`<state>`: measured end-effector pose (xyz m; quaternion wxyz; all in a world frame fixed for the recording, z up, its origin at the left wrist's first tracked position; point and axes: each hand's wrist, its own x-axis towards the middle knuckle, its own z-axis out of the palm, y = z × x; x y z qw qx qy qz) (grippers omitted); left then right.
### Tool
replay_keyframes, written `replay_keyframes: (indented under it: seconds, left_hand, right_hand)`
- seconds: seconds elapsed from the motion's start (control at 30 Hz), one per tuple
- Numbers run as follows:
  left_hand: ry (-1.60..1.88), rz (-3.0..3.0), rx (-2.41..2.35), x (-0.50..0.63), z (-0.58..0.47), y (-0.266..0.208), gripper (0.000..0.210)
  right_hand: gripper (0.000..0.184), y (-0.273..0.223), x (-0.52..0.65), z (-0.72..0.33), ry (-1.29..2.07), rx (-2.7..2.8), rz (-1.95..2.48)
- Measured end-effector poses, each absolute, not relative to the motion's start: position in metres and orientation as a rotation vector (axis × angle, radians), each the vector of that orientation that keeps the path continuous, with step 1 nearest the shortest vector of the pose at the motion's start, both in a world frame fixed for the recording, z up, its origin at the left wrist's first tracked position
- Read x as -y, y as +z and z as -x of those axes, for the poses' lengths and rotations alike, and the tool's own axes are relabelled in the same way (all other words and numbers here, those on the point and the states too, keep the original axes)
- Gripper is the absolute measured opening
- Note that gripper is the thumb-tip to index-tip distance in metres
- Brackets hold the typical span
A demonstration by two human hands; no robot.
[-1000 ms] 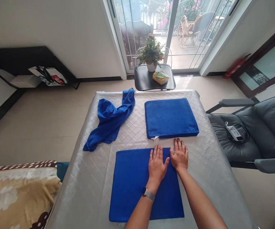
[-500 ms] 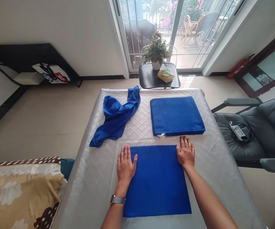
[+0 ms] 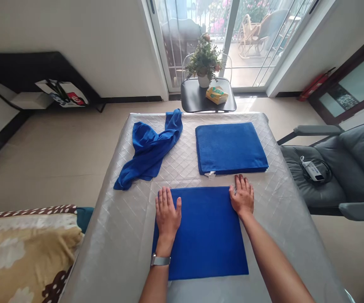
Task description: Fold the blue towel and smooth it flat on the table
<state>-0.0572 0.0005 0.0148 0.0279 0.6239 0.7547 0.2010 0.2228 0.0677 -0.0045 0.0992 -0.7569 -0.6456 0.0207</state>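
A blue cloth lies flat and smooth on the silver quilted table cover. My left hand rests open on its left part, fingers stretched toward the far edge and thumb apart. At the far right corner, my right hand lies open, palm down, partly on the cloth and partly beside it. Just beyond my right fingertips sits a stack of folded blue cloths with a white tag at its near edge. A crumpled blue cloth is spread loosely at the far left of the table.
Past the table's far edge stands a black folding chair bearing a potted plant and a yellow tissue pack. To the right is a grey armchair with a power strip on it. A patterned blanket occupies the lower left.
My left hand has shifted slightly inward on the flat cloth, uncovering more of its left edge. My right hand keeps its place at the corner. The whole view has moved a little.
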Motion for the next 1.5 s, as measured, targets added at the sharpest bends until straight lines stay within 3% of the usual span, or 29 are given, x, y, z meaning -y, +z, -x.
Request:
replay_keyframes:
  seconds: [0.23, 0.4, 1.27, 1.5]
  left_hand:
    - [0.594, -2.271, -1.738, -0.020, -0.084, 0.025, 0.061]
    - [0.521, -2.273, -1.725, -0.023, -0.131, 0.014, 0.067]
    - [0.410, -2.227, -1.847, -0.012, -0.131, 0.007, 0.071]
    - [0.319, -2.042, -2.183, 0.016, -0.032, 0.004, 0.075]
  right_hand:
    - [0.060, -0.005, -0.068, -0.225, 0.095, 1.970, 2.295]
    - [0.062, -0.005, -0.070, -0.226, 0.146, 2.045, 2.344]
    - [0.064, -0.006, -0.030, -0.236, 0.083, 2.121, 2.206]
    - [0.065, -0.004, -0.032, -0.234, 0.145, 2.084, 2.240]
